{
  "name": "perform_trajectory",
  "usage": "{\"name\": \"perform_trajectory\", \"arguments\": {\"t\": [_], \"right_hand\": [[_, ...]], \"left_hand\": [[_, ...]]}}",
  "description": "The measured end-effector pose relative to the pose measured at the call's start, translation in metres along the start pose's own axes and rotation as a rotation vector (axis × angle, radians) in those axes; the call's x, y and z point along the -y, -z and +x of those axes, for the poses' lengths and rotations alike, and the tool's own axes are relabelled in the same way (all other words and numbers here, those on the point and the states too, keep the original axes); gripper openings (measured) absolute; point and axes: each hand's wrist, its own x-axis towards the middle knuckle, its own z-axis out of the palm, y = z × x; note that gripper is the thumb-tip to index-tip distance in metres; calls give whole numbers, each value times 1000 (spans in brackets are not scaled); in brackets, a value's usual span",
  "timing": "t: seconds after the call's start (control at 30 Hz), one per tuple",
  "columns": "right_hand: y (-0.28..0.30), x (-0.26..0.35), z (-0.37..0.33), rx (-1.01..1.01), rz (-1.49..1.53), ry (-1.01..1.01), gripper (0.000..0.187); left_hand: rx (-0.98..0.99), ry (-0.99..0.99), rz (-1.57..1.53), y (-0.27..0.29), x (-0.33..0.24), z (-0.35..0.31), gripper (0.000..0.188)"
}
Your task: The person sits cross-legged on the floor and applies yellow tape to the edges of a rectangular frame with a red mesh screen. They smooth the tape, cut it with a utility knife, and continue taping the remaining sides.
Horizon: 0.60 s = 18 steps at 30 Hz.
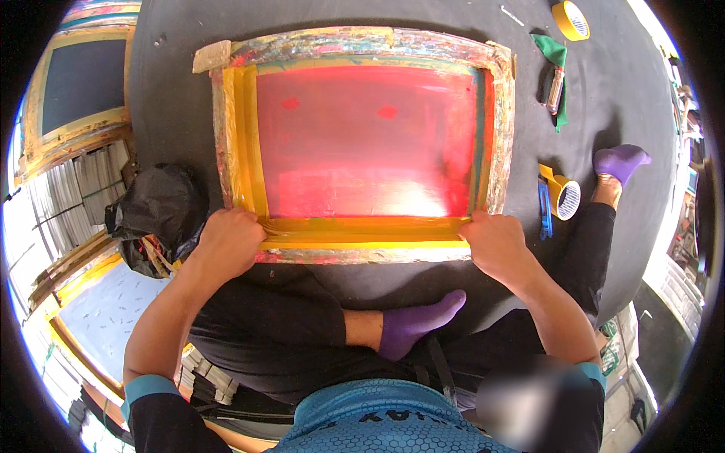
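Observation:
A wooden screen-printing frame (362, 47), smeared with old paint, lies in front of me with its red mesh (355, 143) facing up. Glossy yellow tape (243, 143) covers the inner left side. Along the near inner side runs a strip of yellow tape (362, 228), stretched between my hands. My left hand (230, 241) is closed at the near left corner, fingers curled on the strip's end. At the near right corner my right hand (495, 240) is closed on the other end. My fingertips are partly hidden by my knuckles.
To the right lie a tape roll (564, 198), a blue cutter knife (544, 208) and a green cloth (551, 50). Another yellow tape roll (571, 20) sits far right. A black plastic bag (162, 215) stands left. Other frames (83, 83) lean at far left. My legs are folded close by.

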Motion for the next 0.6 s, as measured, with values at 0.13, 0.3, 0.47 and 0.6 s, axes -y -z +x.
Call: {"name": "perform_trajectory", "arguments": {"t": [0.13, 0.3, 0.47, 0.6], "right_hand": [[-3, 4, -4, -4, -33, -42, 15], [0, 14, -7, -10, -73, -59, 16], [2, 21, -8, 5, -125, -165, 18], [6, 15, -9, 27, -81, -202, 20]], "left_hand": [[6, -19, 78, 5, -2, -4, 17], [-46, -32, 66, 0, 1, -12, 21], [-25, 33, 60, 1, 1, -19, 27], [109, 111, -70, 13, -3, -25, 38]]}}
